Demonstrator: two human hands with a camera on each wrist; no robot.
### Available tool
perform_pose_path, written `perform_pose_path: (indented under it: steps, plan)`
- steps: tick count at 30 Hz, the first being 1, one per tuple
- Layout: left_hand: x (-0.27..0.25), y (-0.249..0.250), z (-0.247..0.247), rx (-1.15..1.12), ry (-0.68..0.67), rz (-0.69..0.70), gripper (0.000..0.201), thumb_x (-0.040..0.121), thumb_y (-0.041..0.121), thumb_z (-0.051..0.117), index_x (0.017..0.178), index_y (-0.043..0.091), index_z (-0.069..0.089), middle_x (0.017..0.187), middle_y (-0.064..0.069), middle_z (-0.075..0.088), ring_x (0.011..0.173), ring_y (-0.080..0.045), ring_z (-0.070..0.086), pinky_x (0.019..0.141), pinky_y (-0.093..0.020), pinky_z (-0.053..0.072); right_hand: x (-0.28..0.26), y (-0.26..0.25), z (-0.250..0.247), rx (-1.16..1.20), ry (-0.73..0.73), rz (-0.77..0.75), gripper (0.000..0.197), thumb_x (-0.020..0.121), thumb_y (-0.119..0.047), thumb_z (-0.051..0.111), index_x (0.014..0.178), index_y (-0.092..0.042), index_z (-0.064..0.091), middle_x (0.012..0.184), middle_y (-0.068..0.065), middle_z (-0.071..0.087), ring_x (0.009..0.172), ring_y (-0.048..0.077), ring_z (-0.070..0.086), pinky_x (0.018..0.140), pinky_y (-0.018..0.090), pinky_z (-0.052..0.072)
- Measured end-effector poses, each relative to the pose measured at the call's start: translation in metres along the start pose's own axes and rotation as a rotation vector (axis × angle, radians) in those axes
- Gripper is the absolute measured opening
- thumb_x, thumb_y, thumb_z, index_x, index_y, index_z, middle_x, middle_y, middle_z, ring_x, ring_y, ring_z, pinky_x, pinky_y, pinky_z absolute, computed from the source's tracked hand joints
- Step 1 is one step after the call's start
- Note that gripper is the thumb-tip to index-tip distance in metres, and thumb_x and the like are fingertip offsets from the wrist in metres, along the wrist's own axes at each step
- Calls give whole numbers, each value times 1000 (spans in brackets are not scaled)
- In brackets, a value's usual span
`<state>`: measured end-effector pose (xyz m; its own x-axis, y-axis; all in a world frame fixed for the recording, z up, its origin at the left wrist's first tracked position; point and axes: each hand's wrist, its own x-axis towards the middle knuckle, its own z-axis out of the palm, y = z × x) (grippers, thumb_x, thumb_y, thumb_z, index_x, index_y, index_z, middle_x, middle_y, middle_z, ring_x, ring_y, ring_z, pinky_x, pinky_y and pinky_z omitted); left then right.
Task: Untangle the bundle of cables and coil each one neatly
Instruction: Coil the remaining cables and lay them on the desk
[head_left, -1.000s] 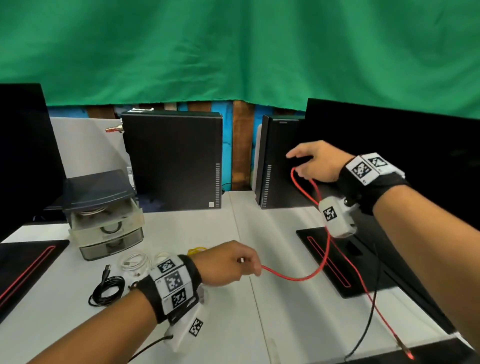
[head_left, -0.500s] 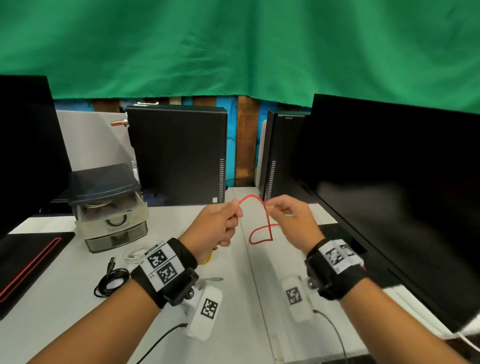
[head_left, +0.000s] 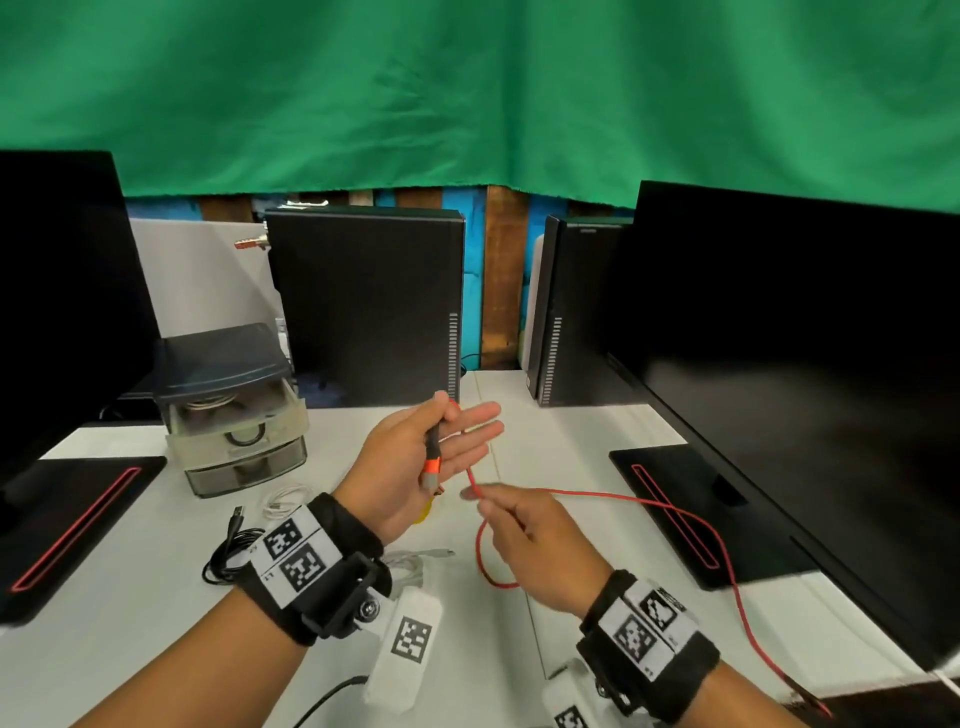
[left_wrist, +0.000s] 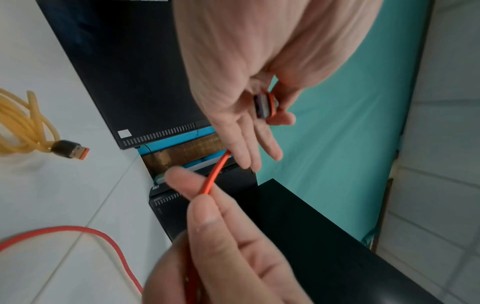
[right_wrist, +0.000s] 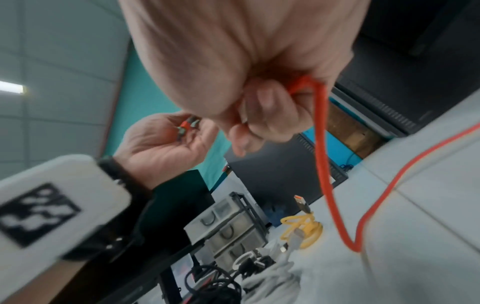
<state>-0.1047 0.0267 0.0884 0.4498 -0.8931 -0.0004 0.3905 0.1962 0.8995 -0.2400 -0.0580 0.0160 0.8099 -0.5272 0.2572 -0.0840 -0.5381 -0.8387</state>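
Both hands are raised above the white surface (head_left: 322, 665), close together at centre. The left hand (head_left: 410, 462) is palm up with its fingers stretched forward; its thumb pins the plug (head_left: 432, 462) of the red cable (head_left: 613, 496) against the palm, plug tip pointing back toward the wrist. In the left wrist view the plug (left_wrist: 265, 106) sits between thumb and fingers (left_wrist: 249, 142), and the cable (left_wrist: 215, 174) leaves past the fingertips.

The right hand (head_left: 535, 545) sits just below and right of the left, fingers curled, pinching the red cable a short way from the plug. The right wrist view shows the cable (right_wrist: 324, 164) gripped in the closed fingers (right_wrist: 262, 115) and hanging down in a loop.

From the right hand one loop of cable drops toward the surface under the hand; the rest runs right, crosses the monitor base (head_left: 696, 514), and trails off at the lower right edge.

On the surface left of the hands:
- a coiled black cable (head_left: 228, 556)
- a coiled white cable (head_left: 283, 501)
- a yellow cable (right_wrist: 303, 230), coiled, mostly hidden by the left hand in the head view
- a small drawer unit (head_left: 234, 415) farther back.

Two black computer cases (head_left: 363, 312) stand behind, with dark monitors (head_left: 805, 389) at either side.
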Motion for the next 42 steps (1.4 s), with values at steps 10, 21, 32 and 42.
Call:
perform_pose_path:
  steps: [10, 21, 32, 42]
  plan:
    - [-4, -28, -2, 564, 96, 312, 34, 107, 24, 39, 97, 5, 65, 99, 0, 77, 94, -12, 74, 89, -26, 57, -23, -34, -13, -229, -157, -56, 26, 102, -29, 49, 92, -13, 66, 66, 1, 59, 61, 16, 52, 65, 38, 46]
    - [-43, -26, -14, 629, -335, 107, 44, 97, 45, 45, 75, 13, 66, 47, -1, 52, 44, -15, 44, 64, -35, 48, -20, -50, -64, -14, 8, -126, 10, 93, -23, 69, 91, -17, 77, 80, 3, 72, 74, 23, 64, 75, 37, 56]
    - [-44, -6, -19, 34, -97, 87, 31, 90, 29, 53, 98, 9, 76, 82, -10, 74, 96, -27, 73, 88, -34, 55, -23, -30, -2, 70, 12, -75, 27, 101, -26, 56, 95, -8, 75, 56, -13, 43, 55, 3, 36, 58, 20, 34]
    - [-40, -18, -29, 886, 47, 530, 27, 101, 35, 45, 107, 27, 69, 87, 11, 77, 92, -6, 72, 80, -18, 54, -41, -64, -7, -175, -301, -48, 32, 104, -34, 47, 95, -11, 66, 65, 7, 53, 60, 16, 49, 63, 36, 42]
